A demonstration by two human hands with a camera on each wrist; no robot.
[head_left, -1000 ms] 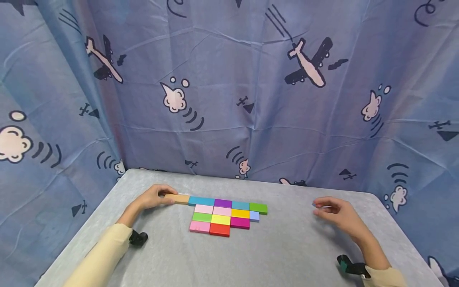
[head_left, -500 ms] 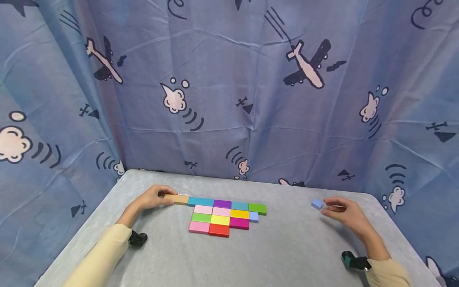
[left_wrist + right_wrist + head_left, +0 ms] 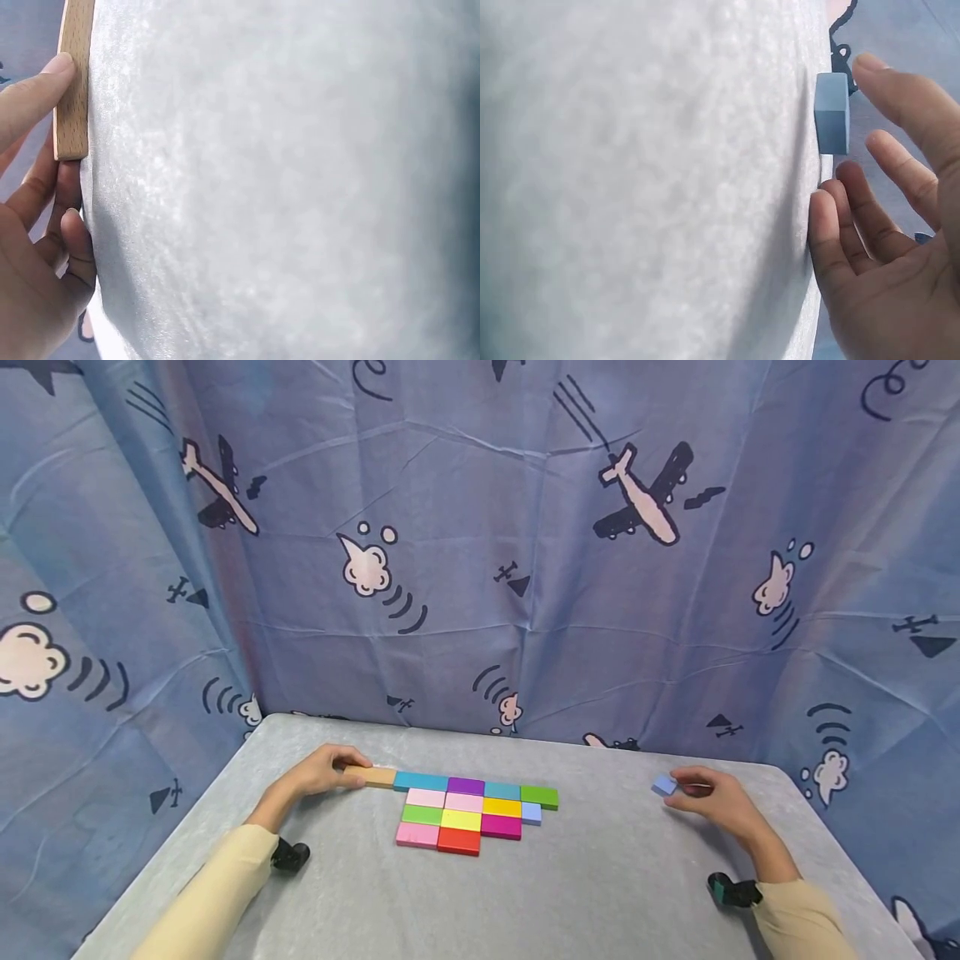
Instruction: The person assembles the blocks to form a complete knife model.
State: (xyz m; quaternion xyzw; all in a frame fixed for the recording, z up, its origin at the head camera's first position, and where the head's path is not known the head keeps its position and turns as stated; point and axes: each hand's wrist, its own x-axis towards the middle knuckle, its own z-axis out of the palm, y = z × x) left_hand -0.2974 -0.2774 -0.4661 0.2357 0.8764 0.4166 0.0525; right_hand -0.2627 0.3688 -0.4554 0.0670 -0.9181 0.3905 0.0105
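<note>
Near the table's back left, my left hand (image 3: 341, 774) pinches the left end of a tan wooden block (image 3: 377, 776). In the left wrist view the thumb (image 3: 34, 97) lies on the tan block (image 3: 73, 82) and the other fingers curl behind its end. That block lies in line with a flat patch of coloured blocks (image 3: 465, 810). At the far right my right hand (image 3: 686, 792) rests relaxed beside a small blue cube (image 3: 663, 786) standing on the table. In the right wrist view its index fingertip (image 3: 870, 67) is at the cube (image 3: 832, 112), with the other fingers spread loosely below.
The grey table (image 3: 585, 893) has rounded back corners and is enclosed by a blue curtain with aeroplane prints (image 3: 480, 568). Cream sleeves and black wrist-camera mounts (image 3: 288, 856) sit near the front on both sides.
The small blue cube, hidden in my right fingers a second ago, now stands free on the table. The right hand drew back slightly. The left hand has stayed on the tan block.
</note>
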